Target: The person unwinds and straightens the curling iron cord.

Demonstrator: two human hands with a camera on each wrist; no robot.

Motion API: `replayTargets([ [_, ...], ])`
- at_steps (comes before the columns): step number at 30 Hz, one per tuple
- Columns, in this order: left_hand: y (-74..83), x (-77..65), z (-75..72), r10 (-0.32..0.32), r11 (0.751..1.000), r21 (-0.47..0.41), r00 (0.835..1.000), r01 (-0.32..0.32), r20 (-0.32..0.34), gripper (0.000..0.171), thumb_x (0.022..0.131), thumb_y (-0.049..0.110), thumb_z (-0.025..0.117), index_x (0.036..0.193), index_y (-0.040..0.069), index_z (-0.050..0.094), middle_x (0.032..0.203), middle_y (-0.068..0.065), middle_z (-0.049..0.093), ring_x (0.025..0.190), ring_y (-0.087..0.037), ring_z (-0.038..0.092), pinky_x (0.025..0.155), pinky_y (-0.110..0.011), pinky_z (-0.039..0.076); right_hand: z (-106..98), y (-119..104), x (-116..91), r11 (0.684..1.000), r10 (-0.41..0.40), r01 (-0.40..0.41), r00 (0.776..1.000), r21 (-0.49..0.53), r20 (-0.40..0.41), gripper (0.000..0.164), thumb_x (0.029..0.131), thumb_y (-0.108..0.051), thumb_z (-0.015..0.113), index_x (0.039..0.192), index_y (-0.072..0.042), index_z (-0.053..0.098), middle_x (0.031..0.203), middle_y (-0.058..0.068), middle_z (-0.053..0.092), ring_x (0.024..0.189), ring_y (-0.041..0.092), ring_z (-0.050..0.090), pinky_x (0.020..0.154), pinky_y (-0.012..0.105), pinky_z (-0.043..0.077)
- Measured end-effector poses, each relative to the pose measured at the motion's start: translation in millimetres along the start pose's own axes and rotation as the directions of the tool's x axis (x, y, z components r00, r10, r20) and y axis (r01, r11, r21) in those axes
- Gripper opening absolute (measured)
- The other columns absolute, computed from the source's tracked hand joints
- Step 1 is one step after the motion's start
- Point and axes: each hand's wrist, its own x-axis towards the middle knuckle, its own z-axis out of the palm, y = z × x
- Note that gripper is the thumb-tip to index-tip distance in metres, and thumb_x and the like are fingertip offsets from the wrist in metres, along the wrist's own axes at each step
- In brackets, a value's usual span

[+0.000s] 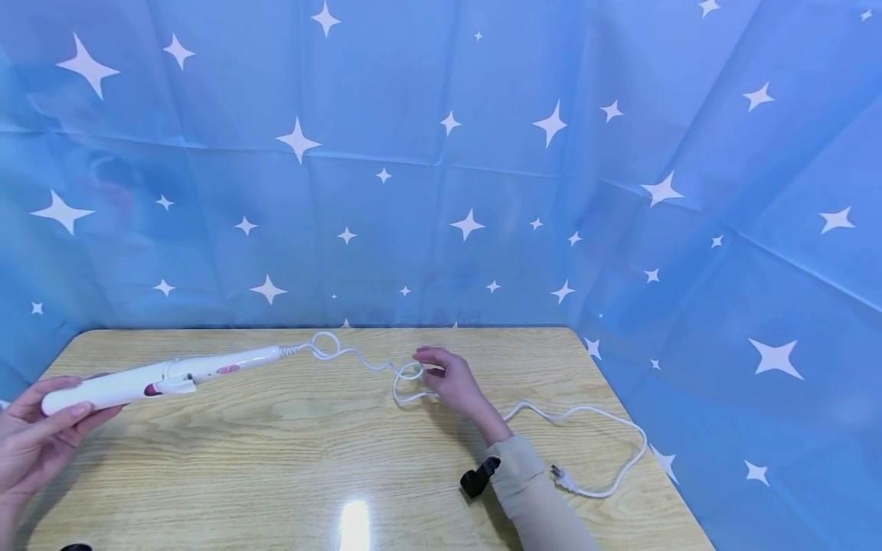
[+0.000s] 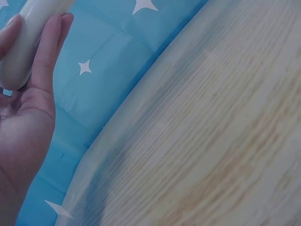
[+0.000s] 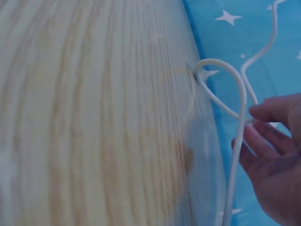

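I have the left hand [image 1: 44,440] gripping a white hair styling iron [image 1: 148,377] by its thick, rounded end, thumb on one side and fingers on the other. The iron is raised over the wood-grain table [image 1: 276,474], its slim end slanting toward the right hand [image 1: 456,381]; on its lower side I make out a white lever [image 1: 178,385] and a dark red patch near it.

The right hand holds the white power cord [image 3: 242,113], thumb and bent fingers close together around it; how firmly, I cannot tell. One loop of cord sits right at those fingertips, and a smaller loop lies between the hands, nearer the iron. Past the right hand, the cord curves across the table to its plug [image 1: 563,478], just right of the beige sleeve [image 1: 540,490]. A black device [image 1: 477,480] sits at the right wrist. Beyond both hands I see a blue backdrop [image 1: 386,92] with white stars.
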Motion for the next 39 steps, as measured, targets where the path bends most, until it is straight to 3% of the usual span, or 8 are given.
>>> replayTargets([
  [5,1.6,-0.4,-3.3,-0.031,0.999,-0.037,0.999,0.032,0.025,0.048,0.098,-0.029,0.024,0.139,-0.019,0.044,0.143,-0.032,0.051,0.135,-0.039,0.051,0.107,-0.056,0.047,1.0,4.6,2.2,0.999,0.008,-0.008,1.000,-0.035,0.019,0.030,0.095,0.011,0.063,0.125,0.006,0.067,0.139,0.021,0.060,0.126,0.038,0.059,0.102,0.038,0.057],
  [11,2.5,-0.7,-3.1,-0.020,1.000,-0.001,1.000,0.020,-0.008,0.046,0.098,-0.029,0.025,0.137,-0.019,0.047,0.140,-0.033,0.054,0.131,-0.040,0.055,0.104,-0.055,0.048,0.1,7.4,0.1,1.000,-0.003,0.003,1.000,0.013,0.029,0.017,0.096,0.006,0.065,0.112,0.004,0.073,0.137,0.023,0.062,0.124,0.038,0.061,0.100,0.033,0.058],
  [15,2.6,-1.3,-0.5,-0.020,0.999,0.025,1.000,0.020,-0.023,0.046,0.098,-0.028,0.026,0.137,-0.018,0.049,0.139,-0.031,0.056,0.129,-0.039,0.057,0.103,-0.053,0.050,-3.6,2.9,-4.5,0.999,-0.042,0.042,0.998,-0.006,0.044,0.013,0.098,0.003,0.065,0.109,0.006,0.072,0.134,0.024,0.063,0.124,0.040,0.060,0.106,0.045,0.054],
  [20,2.3,-0.4,-1.5,-0.009,1.000,-0.019,1.000,0.009,0.012,0.045,0.099,-0.026,0.025,0.137,-0.019,0.047,0.141,-0.034,0.053,0.133,-0.041,0.053,0.105,-0.056,0.047,-10.0,5.4,-7.7,0.996,-0.040,0.043,0.999,-0.081,0.032,0.014,0.103,-0.010,0.062,0.112,-0.003,0.072,0.123,0.015,0.070,0.123,0.033,0.061,0.110,0.052,0.050],
  [22,3.0,-0.6,-3.9,-0.008,0.999,-0.041,1.000,0.009,0.023,0.044,0.099,-0.027,0.024,0.137,-0.020,0.046,0.142,-0.035,0.051,0.135,-0.041,0.052,0.106,-0.057,0.046,-12.6,5.3,-8.6,0.995,-0.028,0.029,1.000,-0.097,0.015,0.015,0.104,-0.013,0.062,0.112,-0.005,0.072,0.114,0.010,0.072,0.114,0.029,0.065,0.102,0.047,0.055],
  [27,3.3,-2.1,-4.7,0.003,1.000,0.027,1.000,-0.003,0.000,0.043,0.099,-0.026,0.028,0.137,-0.019,0.047,0.141,-0.033,0.054,0.133,-0.039,0.054,0.104,-0.054,0.049,-16.5,7.8,-8.3,0.996,-0.026,0.023,0.999,-0.088,-0.044,0.015,0.104,-0.012,0.061,0.112,-0.004,0.071,0.099,0.006,0.070,0.094,0.020,0.064,0.083,0.034,0.060],
  [33,2.9,-4.1,-6.2,0.016,0.997,0.071,0.999,-0.014,-0.028,0.043,0.099,-0.025,0.031,0.138,-0.017,0.049,0.139,-0.031,0.057,0.130,-0.037,0.057,0.101,-0.053,0.051,-20.7,11.5,-6.2,1.000,0.019,-0.022,0.991,-0.021,-0.134,0.016,0.103,-0.009,0.063,0.111,0.000,0.072,0.088,0.008,0.066,0.077,0.016,0.057,0.063,0.024,0.056],
  [39,5.8,-6.9,-16.3,0.029,0.997,-0.073,1.000,-0.029,-0.001,0.044,0.098,-0.027,0.024,0.137,-0.021,0.044,0.138,-0.034,0.052,0.133,-0.043,0.052,0.104,-0.059,0.046,-32.1,18.4,-3.4,0.989,0.136,-0.115,0.950,0.091,-0.282,0.019,0.102,-0.007,0.063,0.112,0.007,0.071,0.078,0.004,0.056,0.067,0.018,0.052,0.053,0.020,0.047],
])
